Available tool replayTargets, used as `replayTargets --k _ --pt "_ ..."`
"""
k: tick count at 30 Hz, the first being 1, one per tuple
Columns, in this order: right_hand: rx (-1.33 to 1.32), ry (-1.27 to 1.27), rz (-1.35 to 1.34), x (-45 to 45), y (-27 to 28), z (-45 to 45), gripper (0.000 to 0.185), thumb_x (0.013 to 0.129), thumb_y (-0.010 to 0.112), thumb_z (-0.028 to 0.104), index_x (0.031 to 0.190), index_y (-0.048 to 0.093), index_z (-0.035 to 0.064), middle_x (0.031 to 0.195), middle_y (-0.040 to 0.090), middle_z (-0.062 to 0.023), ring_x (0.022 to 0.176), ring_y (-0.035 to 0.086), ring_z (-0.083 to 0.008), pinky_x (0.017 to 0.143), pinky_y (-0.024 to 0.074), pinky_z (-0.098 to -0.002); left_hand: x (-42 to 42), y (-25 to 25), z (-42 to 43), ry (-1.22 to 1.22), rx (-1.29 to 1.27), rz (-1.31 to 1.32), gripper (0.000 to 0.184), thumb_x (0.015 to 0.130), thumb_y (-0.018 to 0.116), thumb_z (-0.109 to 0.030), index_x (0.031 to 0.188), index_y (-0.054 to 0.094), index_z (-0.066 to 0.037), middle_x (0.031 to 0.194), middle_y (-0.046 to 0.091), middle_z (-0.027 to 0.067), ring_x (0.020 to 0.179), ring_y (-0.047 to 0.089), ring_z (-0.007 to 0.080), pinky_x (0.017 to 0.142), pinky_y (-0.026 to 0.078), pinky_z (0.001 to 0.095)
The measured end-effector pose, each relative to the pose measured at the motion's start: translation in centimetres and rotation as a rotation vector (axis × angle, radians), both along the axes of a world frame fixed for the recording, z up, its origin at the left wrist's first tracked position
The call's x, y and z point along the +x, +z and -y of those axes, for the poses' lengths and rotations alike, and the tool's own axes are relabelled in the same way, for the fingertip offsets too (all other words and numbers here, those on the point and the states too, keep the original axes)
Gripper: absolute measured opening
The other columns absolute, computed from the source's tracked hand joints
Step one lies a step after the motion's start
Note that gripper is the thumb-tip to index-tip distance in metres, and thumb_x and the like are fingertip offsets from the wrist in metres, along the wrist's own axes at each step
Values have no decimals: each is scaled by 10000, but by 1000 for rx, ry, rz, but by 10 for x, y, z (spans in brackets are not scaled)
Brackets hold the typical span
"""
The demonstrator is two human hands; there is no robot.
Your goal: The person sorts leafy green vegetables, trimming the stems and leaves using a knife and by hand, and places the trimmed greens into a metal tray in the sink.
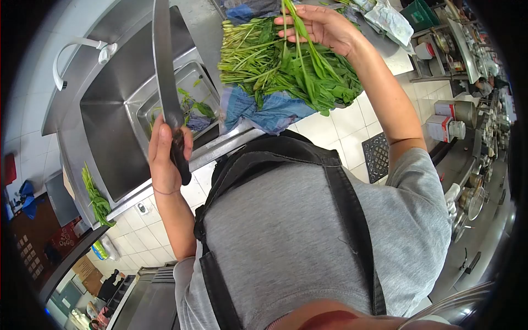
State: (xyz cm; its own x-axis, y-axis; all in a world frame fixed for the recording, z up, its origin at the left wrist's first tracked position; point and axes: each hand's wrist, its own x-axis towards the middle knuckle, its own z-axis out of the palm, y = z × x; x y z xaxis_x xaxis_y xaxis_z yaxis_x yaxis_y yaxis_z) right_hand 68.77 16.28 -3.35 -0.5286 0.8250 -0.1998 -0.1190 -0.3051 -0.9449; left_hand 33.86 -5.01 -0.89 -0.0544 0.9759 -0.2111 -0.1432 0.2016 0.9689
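- Leafy greens [258,58]: heaped on the counter [212,36] right of the sink, cut ends left, leaves right. The leaves reach the near edge; a tug there could spill some.
- Right hand [325,28]: at the far side of the heap, fingers against several lifted stems [300,48]. Whether the thumb pinches them cannot be told; a loose hold could let them slip.
- Left hand [168,154]: wrapped firmly around the dark handle of a long-bladed knife [165,66], blade pointing away from the body. A wet handle, if it is wet, could turn in the grasp; a sweep rightward could bring the blade toward the right hand.
- Blue sheet [247,107]: crumpled beneath the heap, hanging over the near edge. If snagged, it could drag the greens along.
- Steel pan [192,74]: within the sink [113,107], holding loose leaves [202,109]; scraps could reach the drain if the pan tips.
- Small bunch [96,198]: on the sink's near-left rim, liable to fall if nudged.
- Tiled floor [349,124]: dropped leaves could make it slippery.
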Motion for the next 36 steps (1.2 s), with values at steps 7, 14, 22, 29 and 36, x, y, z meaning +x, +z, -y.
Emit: replayTargets --k 7,14,22,29,36 --pt "-14 58 -40 -22 5 12 368 1015 500 266 1265 565 4 1226 645 -127 1010 674 -215 889 546 -335 40 7 -55 -139 24 114 567 996 506 -407 1403 453 -16 698 524 31 584 440 84 551 341 211" --pt "148 6 143 -35 -5 22 282 977 592 232 1182 638 42 1092 692 -36 931 650 -111 796 500 -249 68 4 -119 -340 12 153 614 970 575 -399 1418 444 1 732 570 30 609 491 75 556 376 214" --pt "200 -42 182 -41 -3 29 240 930 667 213 1104 686 49 949 696 3 794 591 -42 690 446 -199 78 -10 -161 -424 -39 149 582 952 597 -433 1331 508 0 715 580 29 574 502 70 505 374 208" --pt "163 -34 245 -22 -9 17 262 966 621 283 1086 659 53 954 676 8 877 619 -61 791 478 -220 80 -20 -179 -457 -23 143 482 959 596 -414 1249 558 -32 697 576 18 560 496 60 493 365 200" --pt "173 -7 180 -21 -13 11 243 976 608 276 1057 639 49 849 616 35 748 535 -53 712 432 -211 88 -16 -167 -465 -32 151 347 985 539 -438 981 533 -91 706 541 22 573 477 69 510 372 201"
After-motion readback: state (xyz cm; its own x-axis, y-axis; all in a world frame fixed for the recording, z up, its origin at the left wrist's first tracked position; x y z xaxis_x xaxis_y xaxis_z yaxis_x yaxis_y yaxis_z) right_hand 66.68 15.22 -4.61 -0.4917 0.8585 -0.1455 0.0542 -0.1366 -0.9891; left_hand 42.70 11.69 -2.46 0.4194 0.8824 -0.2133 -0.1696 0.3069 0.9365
